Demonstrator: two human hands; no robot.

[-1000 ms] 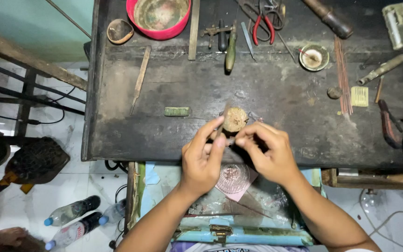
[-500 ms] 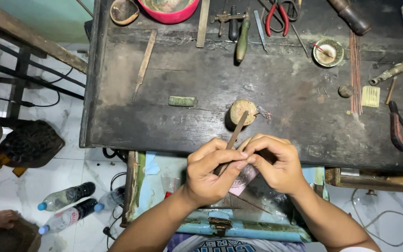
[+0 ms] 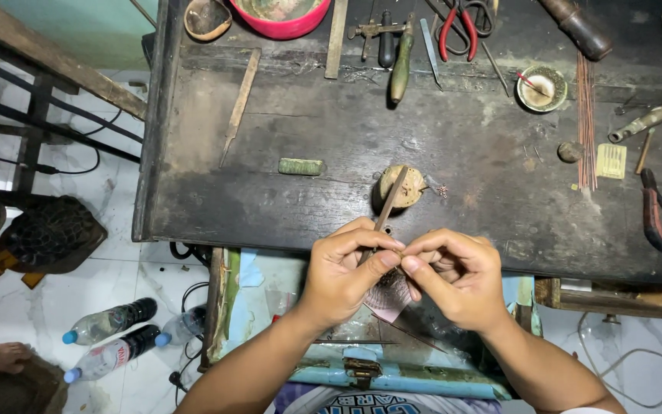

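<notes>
We've got the left hand (image 3: 344, 270) and right hand (image 3: 453, 277) pinching a thin stick (image 3: 387, 205) just below the round wooden block (image 3: 401, 185), and uneven pressure could snap it.

Small craft workshop, likely metal or jewellery handwork. Dark, scarred wooden table (image 3: 461, 192) strewn with hand tools: red-handled pliers (image 3: 460, 31), files (image 3: 401, 61), a bundle of thin copper-coloured rods (image 3: 585, 123), a small metal dish (image 3: 542, 88), a red bowl (image 3: 285, 19). An open drawer (image 3: 377, 368) under the table holds scraps. White tiled floor (image 3: 55, 299) with plastic bottles (image 3: 109, 337) and loose cables beside.
</notes>
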